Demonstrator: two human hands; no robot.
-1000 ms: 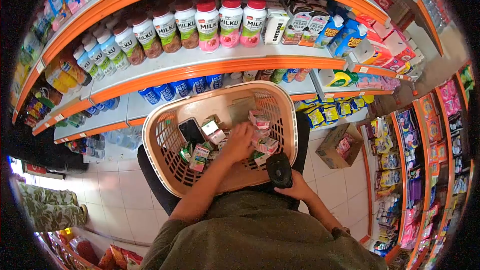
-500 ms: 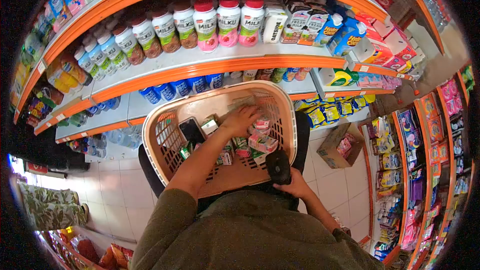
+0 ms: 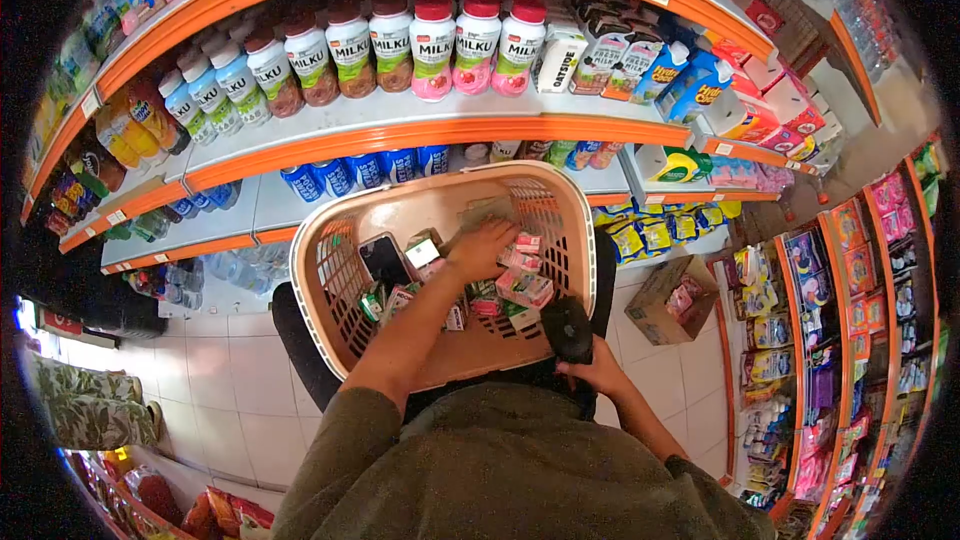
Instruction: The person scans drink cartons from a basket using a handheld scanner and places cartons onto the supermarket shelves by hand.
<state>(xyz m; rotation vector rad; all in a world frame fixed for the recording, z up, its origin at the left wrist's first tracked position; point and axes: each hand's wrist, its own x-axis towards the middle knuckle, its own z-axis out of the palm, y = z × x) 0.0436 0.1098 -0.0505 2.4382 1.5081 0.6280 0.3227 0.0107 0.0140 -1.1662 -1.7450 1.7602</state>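
Note:
A peach-coloured plastic basket [image 3: 450,183] rests on the person's lap. My left hand [image 3: 482,248] reaches inside it, beside several small pink cartons [image 3: 524,288]; its fingers lie near a flat brownish piece at the back wall, and what they touch is unclear. A black phone [image 3: 383,262] leans at the basket's left side, next to a small carton with a white top [image 3: 423,253]. More small cartons lie under and beside my left forearm. My right hand [image 3: 597,368] is closed around a dark handheld device [image 3: 567,330] at the basket's front right corner.
Shelves with orange edges [image 3: 400,137] stand in front, holding milk bottles [image 3: 432,50], cartons and blue cans [image 3: 400,166]. An open cardboard box [image 3: 672,302] sits on the tiled floor at right, near racks of hanging packets [image 3: 768,320]. Patterned fabric [image 3: 90,405] shows at left.
My left hand has moved back and slightly left inside the basket, off the pink cartons. My right hand still holds the dark device. The view has shifted slightly.

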